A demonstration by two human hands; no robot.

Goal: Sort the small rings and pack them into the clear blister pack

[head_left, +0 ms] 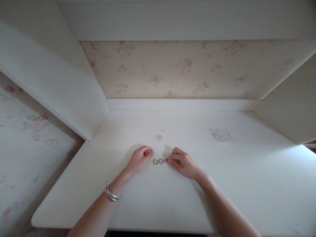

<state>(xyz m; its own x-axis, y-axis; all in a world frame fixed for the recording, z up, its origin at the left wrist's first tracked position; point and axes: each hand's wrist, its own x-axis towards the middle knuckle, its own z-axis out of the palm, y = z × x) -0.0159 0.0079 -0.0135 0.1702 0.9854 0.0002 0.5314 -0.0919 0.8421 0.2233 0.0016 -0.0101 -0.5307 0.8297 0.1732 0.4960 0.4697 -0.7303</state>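
Observation:
Two gold-coloured rings (pixel 155 161) lie side by side on the white table, in front of my hands. To their right, a small dark grey ring (pixel 166 160) is pinched at the fingertips of my right hand (pixel 182 162), down at the table surface. My left hand (pixel 141 159) rests on the table to the left of the gold rings, apart from them. Its thumb and fingers are pressed together, and anything between them is too small or hidden to tell. Beyond both hands, several thin wire rings (pixel 159 137) lie in an overlapping cluster, with a single thin ring (pixel 162 131) just behind.
A clear plastic box (pixel 221 135) stands at the back right of the white table (pixel 247 191). A tiny dark piece (pixel 106 181) lies near my left forearm. White panels border the table at the left, back and right, with floral wallpaper (pixel 182 69) behind.

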